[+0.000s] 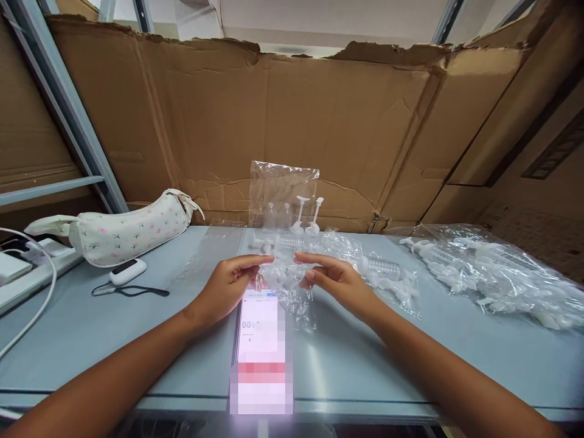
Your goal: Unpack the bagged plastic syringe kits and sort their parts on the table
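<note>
Above a smartphone on a grey table: left hand and right hand, fingers pressed together, tips meeting a crumpled clear plastic bag between them; any pinch cannot be told.

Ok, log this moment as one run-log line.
left hand: touching clear plastic bag | right hand: touching same bag | phone: lit, by left hand

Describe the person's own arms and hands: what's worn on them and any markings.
The left forearm and right forearm are bare, with no sleeve in view. The left hand and right hand wear no gloves, and no watch, bracelet or ring shows on either. A small dark mark sits on the left forearm near the wrist. The right thumbnail looks unpainted.
</note>
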`<action>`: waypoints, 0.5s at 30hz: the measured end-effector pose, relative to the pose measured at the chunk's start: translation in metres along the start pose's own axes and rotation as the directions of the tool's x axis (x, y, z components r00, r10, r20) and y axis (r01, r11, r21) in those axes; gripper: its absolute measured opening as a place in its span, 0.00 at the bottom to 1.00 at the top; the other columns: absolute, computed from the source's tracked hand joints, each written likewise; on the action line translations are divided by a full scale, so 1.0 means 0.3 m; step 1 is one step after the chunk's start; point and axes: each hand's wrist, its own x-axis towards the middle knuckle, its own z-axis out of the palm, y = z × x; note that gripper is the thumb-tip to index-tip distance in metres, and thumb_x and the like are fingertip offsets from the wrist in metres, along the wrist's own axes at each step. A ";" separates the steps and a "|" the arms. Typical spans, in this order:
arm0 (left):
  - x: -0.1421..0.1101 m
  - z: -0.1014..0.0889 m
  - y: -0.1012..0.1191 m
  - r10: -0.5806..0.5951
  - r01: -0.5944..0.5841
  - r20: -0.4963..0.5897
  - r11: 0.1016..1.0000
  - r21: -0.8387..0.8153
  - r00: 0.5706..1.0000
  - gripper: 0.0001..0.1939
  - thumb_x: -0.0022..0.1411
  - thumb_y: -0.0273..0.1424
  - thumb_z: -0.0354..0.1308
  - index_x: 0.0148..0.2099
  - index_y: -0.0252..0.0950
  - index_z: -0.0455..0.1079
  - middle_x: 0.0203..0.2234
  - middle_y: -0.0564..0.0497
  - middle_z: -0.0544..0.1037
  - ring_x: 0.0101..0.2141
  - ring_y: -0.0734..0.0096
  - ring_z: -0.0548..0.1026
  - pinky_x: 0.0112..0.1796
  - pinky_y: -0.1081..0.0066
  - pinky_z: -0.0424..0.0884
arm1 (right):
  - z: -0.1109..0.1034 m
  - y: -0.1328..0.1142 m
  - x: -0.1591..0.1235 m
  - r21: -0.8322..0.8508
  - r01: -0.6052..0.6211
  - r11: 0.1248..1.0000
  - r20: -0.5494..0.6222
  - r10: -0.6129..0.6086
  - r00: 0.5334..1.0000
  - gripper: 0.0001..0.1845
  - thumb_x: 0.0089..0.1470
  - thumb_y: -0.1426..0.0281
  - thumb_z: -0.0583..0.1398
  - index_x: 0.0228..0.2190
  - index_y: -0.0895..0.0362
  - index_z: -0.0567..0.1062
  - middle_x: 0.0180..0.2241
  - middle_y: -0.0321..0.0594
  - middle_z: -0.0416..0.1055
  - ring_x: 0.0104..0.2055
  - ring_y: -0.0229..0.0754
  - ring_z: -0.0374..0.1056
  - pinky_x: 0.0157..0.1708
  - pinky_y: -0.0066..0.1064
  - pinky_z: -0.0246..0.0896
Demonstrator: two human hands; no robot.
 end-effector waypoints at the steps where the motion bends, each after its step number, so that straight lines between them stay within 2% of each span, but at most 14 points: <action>1: -0.003 0.002 0.000 0.013 -0.013 0.005 1.000 0.011 1.000 0.18 0.58 0.22 0.50 0.47 0.36 0.75 0.38 0.48 0.80 0.32 0.72 0.74 0.36 0.72 0.70 | 0.005 0.001 -0.001 0.006 -0.002 1.000 0.013 0.002 1.000 0.19 0.53 0.62 0.60 0.48 0.49 0.74 0.44 0.41 0.74 0.32 0.38 0.72 0.38 0.37 0.67; 6: -0.006 0.014 -0.007 0.010 -0.010 0.020 1.000 -0.023 1.000 0.18 0.58 0.22 0.49 0.49 0.35 0.74 0.30 0.50 0.79 0.28 0.73 0.74 0.35 0.71 0.71 | 0.011 0.006 0.005 0.025 -0.015 1.000 0.059 0.013 0.998 0.17 0.54 0.66 0.59 0.46 0.48 0.75 0.45 0.41 0.74 0.27 0.35 0.71 0.36 0.36 0.68; 12: 0.008 -0.003 -0.006 -0.060 0.054 -0.047 0.993 -0.108 0.997 0.17 0.60 0.25 0.51 0.48 0.33 0.74 0.27 0.50 0.79 0.26 0.73 0.75 0.34 0.71 0.72 | -0.030 0.007 0.015 0.072 -0.008 0.997 -0.030 0.010 1.000 0.18 0.53 0.69 0.58 0.46 0.46 0.76 0.45 0.39 0.74 0.24 0.33 0.69 0.39 0.40 0.66; 15: 0.013 -0.010 -0.007 -0.083 0.074 -0.070 0.990 -0.124 0.994 0.16 0.60 0.29 0.52 0.49 0.33 0.74 0.25 0.50 0.79 0.26 0.72 0.75 0.34 0.70 0.73 | -0.042 0.002 0.012 0.053 -0.027 0.998 -0.048 0.030 0.998 0.18 0.54 0.69 0.57 0.47 0.48 0.75 0.36 0.38 0.77 0.26 0.35 0.70 0.42 0.40 0.65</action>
